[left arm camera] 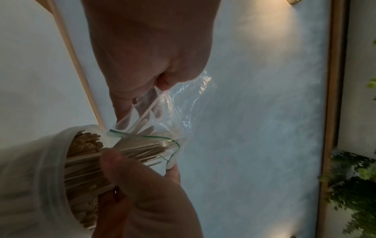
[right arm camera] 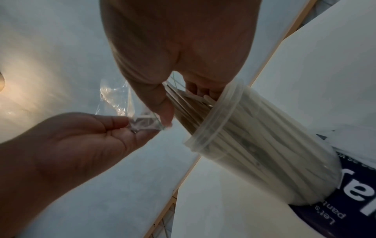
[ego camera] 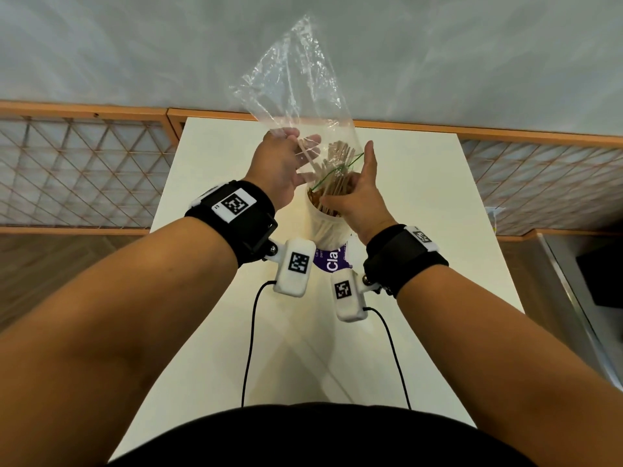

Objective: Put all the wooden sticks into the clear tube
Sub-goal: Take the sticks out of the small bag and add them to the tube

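wooden sticks [ego camera: 332,183] already crowd the clear tube [ego camera: 325,227] standing on the table [ego camera: 421,230]. a last bundle is half out of the plastic bag [ego camera: 296,96]. the left hand [ego camera: 279,170] pinches the bag, and the right hand [ego camera: 359,197] curls round the bundle at the tube's mouth.

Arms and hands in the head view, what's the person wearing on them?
Both forearms are bare, with no sleeves or gloves on the left hand or right hand. Each wrist has a wide black strap carrying a white tile with a black square code. A white, rounded camera box with another code hangs from each strap, trailing a thin black cable.
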Motion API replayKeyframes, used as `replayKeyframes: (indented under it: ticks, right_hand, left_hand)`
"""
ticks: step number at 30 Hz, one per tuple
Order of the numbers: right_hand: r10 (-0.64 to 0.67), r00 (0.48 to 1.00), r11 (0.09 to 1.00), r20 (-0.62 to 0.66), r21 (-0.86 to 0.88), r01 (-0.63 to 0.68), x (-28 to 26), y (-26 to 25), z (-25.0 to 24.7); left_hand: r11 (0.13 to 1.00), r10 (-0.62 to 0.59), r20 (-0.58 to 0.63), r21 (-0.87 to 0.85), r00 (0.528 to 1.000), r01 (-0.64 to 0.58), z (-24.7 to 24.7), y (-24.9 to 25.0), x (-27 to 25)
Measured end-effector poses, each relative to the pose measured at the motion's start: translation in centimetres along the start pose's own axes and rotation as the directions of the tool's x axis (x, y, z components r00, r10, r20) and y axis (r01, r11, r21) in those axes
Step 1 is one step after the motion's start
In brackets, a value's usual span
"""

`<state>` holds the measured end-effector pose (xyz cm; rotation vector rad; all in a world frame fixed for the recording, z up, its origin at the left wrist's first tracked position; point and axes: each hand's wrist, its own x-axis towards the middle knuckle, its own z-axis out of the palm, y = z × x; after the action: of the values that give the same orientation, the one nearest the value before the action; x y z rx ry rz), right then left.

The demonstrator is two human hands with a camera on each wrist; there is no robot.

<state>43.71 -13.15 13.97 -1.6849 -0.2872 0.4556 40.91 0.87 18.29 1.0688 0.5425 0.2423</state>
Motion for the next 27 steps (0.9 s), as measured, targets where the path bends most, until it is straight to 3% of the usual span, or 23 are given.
replayKeyframes:
  ticks: [8, 12, 19, 22, 27]
  right_hand:
    - [-0.056, 0.985, 0.998, -0.165, -0.047, 0.049, 1.7, -0.4, 1.6]
    - [-0.184, 0.954, 0.982, -0.237, -0.087, 0.167, 2.7, -0.8, 1.9]
    - [-0.157, 0.975, 0.972, -0.159, -0.2, 0.124, 2.2, 0.5, 1.2]
    - [-0.142, 0.98, 0.986, -0.136, -0.111, 0.127, 2.2, 0.6, 1.2]
    - [-0.08, 0.988, 0.977, -0.133, 0.185, 0.104, 3.4, -0.2, 1.8]
  left_hand:
    - [0.994, 0.048, 0.141, 0.094, 0.989, -0.061, 0.7, 1.2, -0.7]
    - [0.987, 0.104, 0.116, 0.11, 0.988, -0.117, 0.6, 1.8, -0.6]
    - [0.978, 0.13, 0.091, 0.156, 0.987, -0.143, -0.1, 1.4, -0.4]
    - [0.976, 0.109, 0.114, 0.177, 0.987, -0.128, -0.1, 1.3, -0.4]
    - [0.988, 0.052, 0.159, 0.134, 0.986, -0.073, 0.4, 1.2, -0.5]
